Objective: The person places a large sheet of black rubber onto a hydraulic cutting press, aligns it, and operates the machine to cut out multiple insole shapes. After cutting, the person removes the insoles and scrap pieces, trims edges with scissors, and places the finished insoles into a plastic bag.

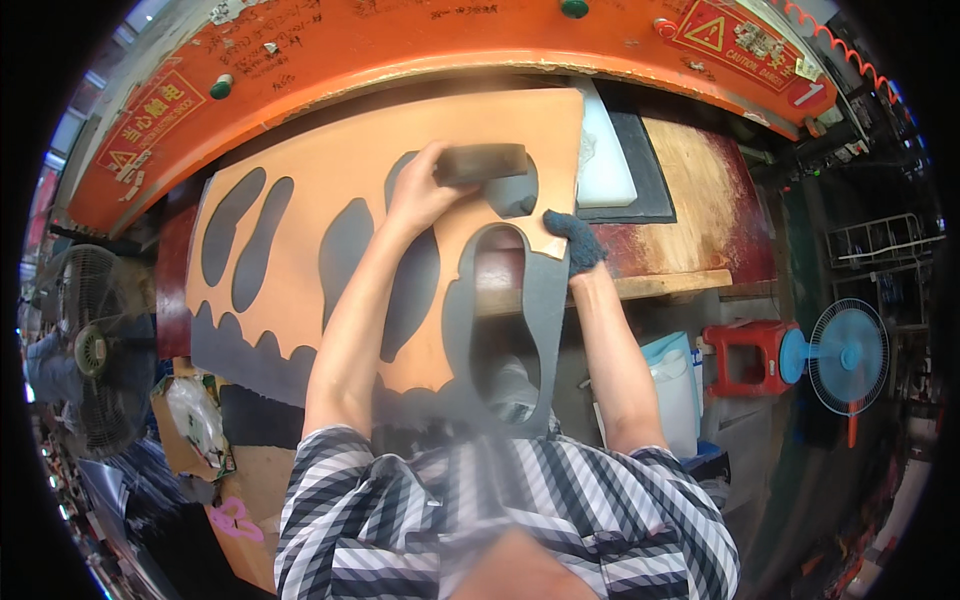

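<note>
A large tan sheet (480, 112) with several sole-shaped cut-outs lies in front of me, over a dark grey sheet (255, 362) that shows through the openings and along the scalloped near edge. My bare left hand (418, 188) is closed around one end of a dark, thick-walled piece (480, 164) resembling a cutting die, held over the sheet's right half; motion blurs it. On my right hand (578, 243) is a dark knitted glove. It grips the right edge of the tan sheet beside a torn-looking corner. Below that, a large sole-shaped hole goes right through the layers.
An orange machine beam (400, 50) with green buttons spans the far side. A white block (605, 150) rests on a dark pad behind the sheet. At right are a wooden strip (680, 284), a red stool (750, 358) and a blue fan (848, 350). Left stands a cardboard box (180, 435).
</note>
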A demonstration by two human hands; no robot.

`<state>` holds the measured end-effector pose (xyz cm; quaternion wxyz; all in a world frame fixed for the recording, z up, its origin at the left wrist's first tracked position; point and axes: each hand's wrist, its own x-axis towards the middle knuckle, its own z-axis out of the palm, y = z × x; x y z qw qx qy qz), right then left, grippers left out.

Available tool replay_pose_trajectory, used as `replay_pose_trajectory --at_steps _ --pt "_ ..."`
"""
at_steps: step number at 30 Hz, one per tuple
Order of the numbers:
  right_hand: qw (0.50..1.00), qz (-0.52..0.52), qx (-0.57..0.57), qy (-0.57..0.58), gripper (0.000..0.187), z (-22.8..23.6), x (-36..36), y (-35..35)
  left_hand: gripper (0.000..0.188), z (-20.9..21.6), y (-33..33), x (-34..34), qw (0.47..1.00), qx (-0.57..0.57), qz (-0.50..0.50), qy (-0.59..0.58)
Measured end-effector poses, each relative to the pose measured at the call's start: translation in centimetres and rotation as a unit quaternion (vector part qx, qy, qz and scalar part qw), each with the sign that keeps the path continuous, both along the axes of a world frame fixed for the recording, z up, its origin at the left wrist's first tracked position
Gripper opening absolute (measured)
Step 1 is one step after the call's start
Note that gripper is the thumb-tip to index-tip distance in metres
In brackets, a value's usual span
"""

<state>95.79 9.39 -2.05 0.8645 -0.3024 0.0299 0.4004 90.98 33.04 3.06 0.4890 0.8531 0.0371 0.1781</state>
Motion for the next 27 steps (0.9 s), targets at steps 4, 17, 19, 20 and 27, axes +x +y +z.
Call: replay_pose_trajectory --at_steps 4,17,19,20,27 --pt "0.998 -0.003 -0.051 0.034 0.032 -2.0 0.1 -1.0 0.047 0.0 1.6 -3.6 0.973 -0.214 0.01 -0.091" --pt "0.986 -0.018 -0.162 -0.028 0.038 -5.7 1.7 -1.6 0.047 2.1 5.9 -21.6 0.898 -0.289 0.173 -0.282" --pt "0.988 0.025 -0.148 -0.033 0.042 -6.2 2.2 -1.7 0.047 2.2 6.2 -23.9 0.893 -0.276 0.201 -0.293" --pt "0.986 0.005 -0.163 -0.044 0.043 -6.5 2.4 -1.8 0.047 2.2 6.3 -25.2 0.891 -0.274 0.209 -0.294" --pt "0.979 0.008 -0.176 -0.107 0.044 -6.5 2.7 -2.1 0.049 2.0 4.6 -32.1 0.83 -0.356 0.284 -0.323"
